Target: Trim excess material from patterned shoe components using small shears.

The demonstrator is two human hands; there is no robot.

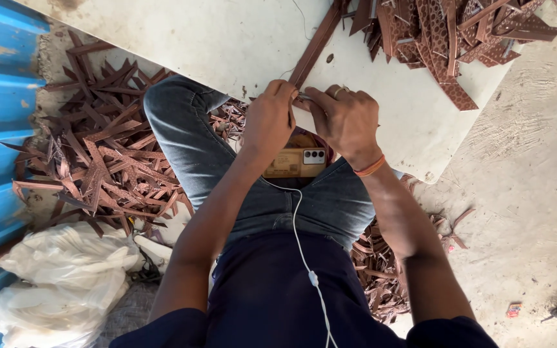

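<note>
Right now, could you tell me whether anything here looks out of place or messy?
Yes: brown strip offcuts lie scattered over the floor beside the left knee, and a phone rests loose on the lap, under both hands, left hand and right hand, working a long brown strip.
</note>
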